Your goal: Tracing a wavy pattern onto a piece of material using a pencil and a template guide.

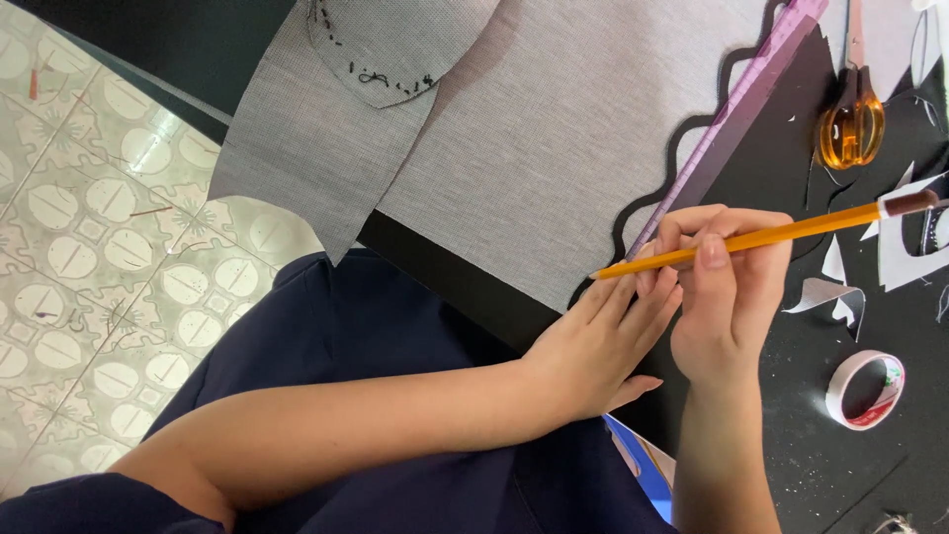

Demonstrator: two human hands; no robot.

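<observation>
woven grey fabric drapes over the black table edge. left hand lies flat, fingers spread on a scalloped black piece – at its 1 o'clock, right hand pinches a smooth yellow pencil, tip on the fabric's edge beside a translucent purple ruler; tape roll at 4 o'clock.

I see orange-handled scissors on the black tabletop, a tape roll nearer me, white paper scraps between them, and patterned floor tiles (far left)
</observation>
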